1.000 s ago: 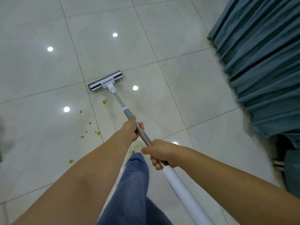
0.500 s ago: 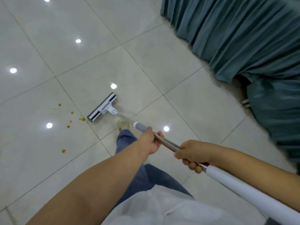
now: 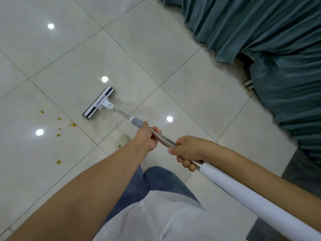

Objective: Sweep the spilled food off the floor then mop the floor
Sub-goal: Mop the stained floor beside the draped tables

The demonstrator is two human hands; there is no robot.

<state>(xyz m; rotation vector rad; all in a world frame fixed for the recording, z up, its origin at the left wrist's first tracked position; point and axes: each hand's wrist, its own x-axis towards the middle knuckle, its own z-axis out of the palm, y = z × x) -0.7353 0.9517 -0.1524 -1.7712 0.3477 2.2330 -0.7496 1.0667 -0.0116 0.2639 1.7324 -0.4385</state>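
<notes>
A flat grey-and-white mop head (image 3: 98,105) lies on the pale tiled floor (image 3: 69,66), at the end of a metal pole (image 3: 161,139) with a white upper sleeve (image 3: 251,199). My left hand (image 3: 145,139) grips the pole just behind its grey collar. My right hand (image 3: 188,152) grips the pole higher up, where the white sleeve starts. Several small yellow-brown food spots (image 3: 73,125) dot the tiles left of the mop head, with one more spot (image 3: 59,162) nearer me.
Teal curtains (image 3: 260,32) hang along the right and pool on the floor. My foot in a perforated pale slipper (image 3: 123,140) stands just below the mop head; blue trousers (image 3: 156,181) and a white shirt fill the bottom. Ceiling lights glare off the tiles.
The view has swung right, bringing more curtain in. The mop head has turned and slid to the right, away from the yellow spots. Both hands keep their grip on the pole.
</notes>
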